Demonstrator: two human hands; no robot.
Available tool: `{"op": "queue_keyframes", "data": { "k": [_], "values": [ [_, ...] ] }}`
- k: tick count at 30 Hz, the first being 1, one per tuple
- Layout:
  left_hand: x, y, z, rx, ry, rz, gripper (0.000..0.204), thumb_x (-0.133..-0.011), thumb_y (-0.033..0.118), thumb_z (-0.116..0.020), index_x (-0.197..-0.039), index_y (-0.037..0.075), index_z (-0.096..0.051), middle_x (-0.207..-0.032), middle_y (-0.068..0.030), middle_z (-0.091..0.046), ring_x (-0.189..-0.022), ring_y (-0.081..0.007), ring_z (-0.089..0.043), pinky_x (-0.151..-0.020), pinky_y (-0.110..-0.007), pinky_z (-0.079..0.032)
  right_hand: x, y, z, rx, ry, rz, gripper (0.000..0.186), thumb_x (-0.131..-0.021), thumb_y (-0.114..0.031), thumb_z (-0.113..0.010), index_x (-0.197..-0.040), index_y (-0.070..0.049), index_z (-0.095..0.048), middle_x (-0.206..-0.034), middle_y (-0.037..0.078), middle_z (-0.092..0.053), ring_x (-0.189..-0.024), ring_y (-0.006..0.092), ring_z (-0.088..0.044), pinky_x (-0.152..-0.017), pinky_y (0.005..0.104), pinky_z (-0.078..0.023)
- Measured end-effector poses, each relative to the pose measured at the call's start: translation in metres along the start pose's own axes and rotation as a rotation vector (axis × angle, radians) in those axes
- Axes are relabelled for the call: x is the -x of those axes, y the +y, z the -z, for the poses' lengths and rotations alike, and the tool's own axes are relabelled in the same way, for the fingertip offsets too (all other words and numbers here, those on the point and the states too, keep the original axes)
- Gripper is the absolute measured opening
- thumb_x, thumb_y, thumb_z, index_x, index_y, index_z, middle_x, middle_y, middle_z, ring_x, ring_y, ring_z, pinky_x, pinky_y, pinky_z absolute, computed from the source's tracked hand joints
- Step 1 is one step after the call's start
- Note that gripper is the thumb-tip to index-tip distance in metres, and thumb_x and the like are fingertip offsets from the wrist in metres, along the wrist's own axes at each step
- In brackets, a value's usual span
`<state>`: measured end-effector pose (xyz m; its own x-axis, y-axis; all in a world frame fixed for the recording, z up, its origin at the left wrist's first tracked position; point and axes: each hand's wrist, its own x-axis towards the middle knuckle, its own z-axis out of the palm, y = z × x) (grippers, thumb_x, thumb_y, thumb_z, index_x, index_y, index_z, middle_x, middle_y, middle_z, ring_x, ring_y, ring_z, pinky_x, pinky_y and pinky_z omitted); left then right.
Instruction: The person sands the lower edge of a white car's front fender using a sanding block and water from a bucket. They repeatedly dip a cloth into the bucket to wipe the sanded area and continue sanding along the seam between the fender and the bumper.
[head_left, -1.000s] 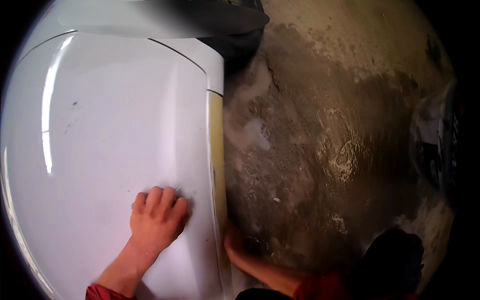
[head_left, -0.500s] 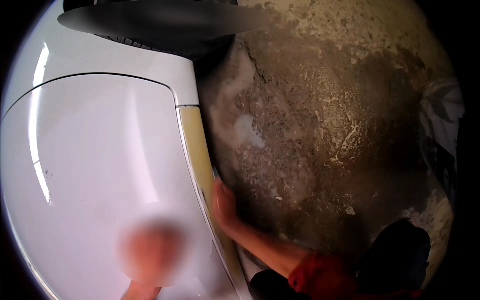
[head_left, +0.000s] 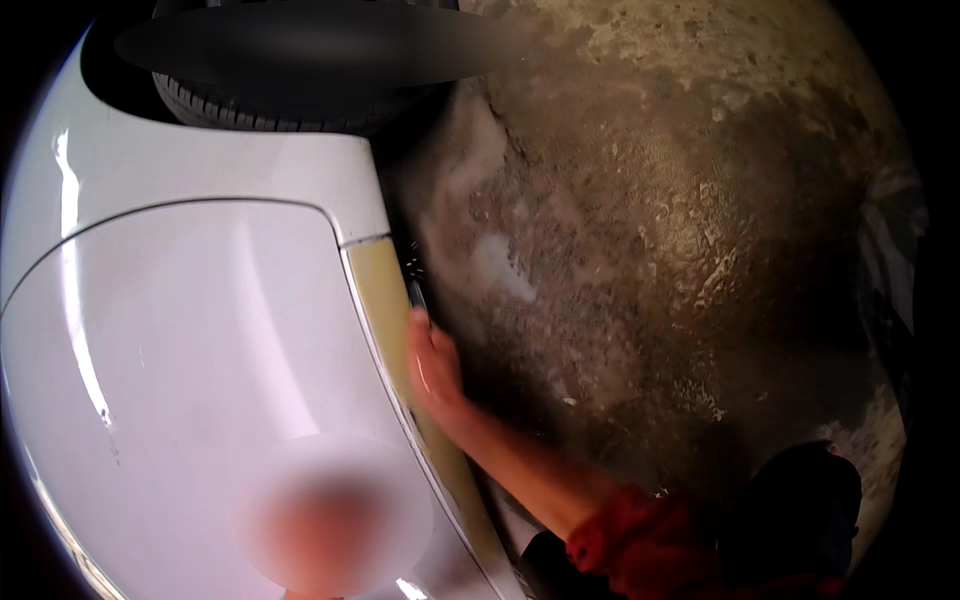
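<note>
My right hand [head_left: 434,360] lies along the outer side of a yellowish sill strip [head_left: 380,290] below a white car door [head_left: 190,330]. Its fingers are closed on a thin dark object [head_left: 418,294] whose tip sticks out past them; its kind does not show. Just beyond that tip, small bright specks [head_left: 413,262] show against the dark gap beside the strip. At the lower edge, over the door, a reddish blurred shape appears to be my left hand [head_left: 330,535]; the blur hides its fingers and anything in them.
Past the door are a white body panel [head_left: 250,160] and a black tyre [head_left: 240,115], partly covered by blur. Wet, stained concrete floor [head_left: 620,250] spreads to the right. My red sleeve [head_left: 640,545] and a dark rounded shape [head_left: 790,510] are at lower right.
My right hand has slid forward along the sill strip, towards the tyre. Bright specks now show ahead of it. The car sits lower in view, and the blurred shape is nearer the lower edge.
</note>
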<state>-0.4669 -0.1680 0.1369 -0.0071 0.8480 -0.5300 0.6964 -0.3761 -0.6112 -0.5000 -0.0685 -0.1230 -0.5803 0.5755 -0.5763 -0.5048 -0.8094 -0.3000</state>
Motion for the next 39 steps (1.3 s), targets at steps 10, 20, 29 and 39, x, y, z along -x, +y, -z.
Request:
{"op": "queue_keyframes", "data": {
  "k": [10,20,29,39],
  "values": [
    [0.0,-0.004,0.002,0.004,-0.088,0.01,0.034,-0.093,0.029,-0.074,-0.124,0.017,-0.068,-0.119,-0.0069,-0.066,-0.109,-0.0269,-0.061,-0.088,-0.047,-0.047,-0.015,-0.042,-0.004,-0.214,0.024,0.013,0.051,-0.113,-0.042,-0.043,-0.087,0.0,-0.055,-0.071,0.001,-0.046,-0.071,0.0105,-0.042,-0.064,0.0339,-0.04],
    [-0.003,-0.006,0.003,0.01,-0.177,0.039,0.038,-0.095,0.032,-0.074,-0.13,0.019,-0.067,-0.124,-0.0072,-0.066,-0.115,-0.028,-0.062,-0.093,-0.05,-0.046,-0.023,-0.047,-0.01,-0.183,0.06,0.095,0.05,-0.113,-0.041,-0.04,-0.096,0.001,-0.059,-0.072,0.014,-0.056,-0.069,0.0288,-0.046,-0.07,0.0433,-0.047],
    [0.007,-0.004,0.006,0.034,-0.228,0.065,0.042,-0.096,0.036,-0.073,-0.135,0.02,-0.067,-0.129,-0.0075,-0.067,-0.12,-0.0291,-0.062,-0.098,-0.052,-0.046,-0.037,-0.06,-0.001,-0.257,-0.057,0.013,0.055,-0.113,-0.047,-0.044,-0.116,0.002,-0.069,-0.081,-0.003,-0.059,-0.081,0.0094,-0.052,-0.074,0.0315,-0.046],
    [0.009,0.006,0.023,0.039,-0.296,0.137,0.046,-0.097,0.039,-0.073,-0.138,0.02,-0.067,-0.131,-0.0084,-0.068,-0.123,-0.03,-0.062,-0.103,-0.054,-0.044,-0.038,-0.041,-0.005,-0.19,0.004,0.158,0.055,-0.113,-0.046,-0.042,-0.097,0.004,-0.06,-0.074,0.007,-0.053,-0.073,0.0163,-0.048,-0.069,0.0385,-0.045]
  ]
}}
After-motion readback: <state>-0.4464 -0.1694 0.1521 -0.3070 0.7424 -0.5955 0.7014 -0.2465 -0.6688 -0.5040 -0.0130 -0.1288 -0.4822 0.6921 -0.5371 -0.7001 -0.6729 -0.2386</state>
